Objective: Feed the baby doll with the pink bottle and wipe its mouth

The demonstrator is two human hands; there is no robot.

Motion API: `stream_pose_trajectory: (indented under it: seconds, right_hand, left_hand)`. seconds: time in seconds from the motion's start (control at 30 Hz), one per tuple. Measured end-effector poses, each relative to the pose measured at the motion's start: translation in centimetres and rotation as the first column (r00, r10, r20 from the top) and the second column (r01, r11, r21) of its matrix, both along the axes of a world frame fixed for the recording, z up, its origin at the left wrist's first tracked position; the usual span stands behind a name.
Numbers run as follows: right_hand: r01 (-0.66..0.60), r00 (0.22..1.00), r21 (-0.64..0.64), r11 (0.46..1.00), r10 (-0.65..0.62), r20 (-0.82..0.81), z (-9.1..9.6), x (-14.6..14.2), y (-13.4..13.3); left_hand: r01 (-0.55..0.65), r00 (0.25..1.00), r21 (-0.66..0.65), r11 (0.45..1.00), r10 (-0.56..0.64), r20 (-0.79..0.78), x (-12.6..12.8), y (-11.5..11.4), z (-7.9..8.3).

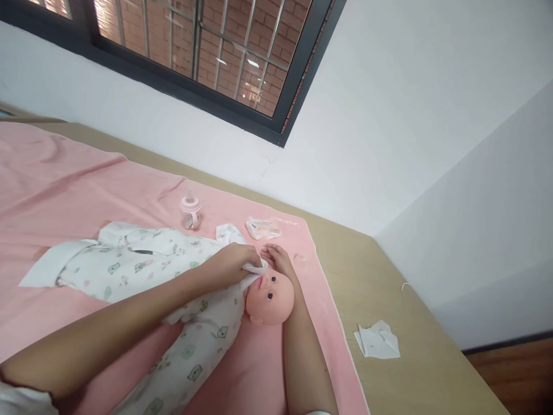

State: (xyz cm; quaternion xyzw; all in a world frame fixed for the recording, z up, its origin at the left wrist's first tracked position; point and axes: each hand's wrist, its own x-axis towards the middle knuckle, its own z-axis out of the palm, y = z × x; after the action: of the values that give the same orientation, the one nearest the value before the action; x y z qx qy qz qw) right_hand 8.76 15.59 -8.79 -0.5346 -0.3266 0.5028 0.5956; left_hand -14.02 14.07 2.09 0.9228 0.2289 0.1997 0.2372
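A baby doll (270, 297) lies on its back in white pyjamas (142, 262) printed with small green animals, its head to the right. My left hand (235, 262) reaches across its chest and pinches a white tissue (254, 269) at the doll's mouth and chin. My right forearm runs up beside the crown of the head. Beyond the head, my right hand (276, 258) lies with fingers stretched out, against the far side of the head; part of the palm is hidden.
A pink blanket (64, 173) covers most of the wooden table (345, 253). Beyond the doll stand a pink baby bottle (190, 212) and a crumpled plastic wrapper (263, 227). A small transparent thing (299, 259) lies near the blanket's edge. A folded white tissue (378, 340) rests on bare wood.
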Motion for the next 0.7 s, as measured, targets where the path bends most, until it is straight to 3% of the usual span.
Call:
stream_pose_trajectory:
  seconds: [0.7]
  right_hand:
    - [-0.019,1.0,0.01,1.0,0.019,0.018,-0.11,0.2,0.21]
  left_hand:
    - [0.008,1.0,-0.068,0.998,-0.01,-0.029,-0.82,-0.29,0.65]
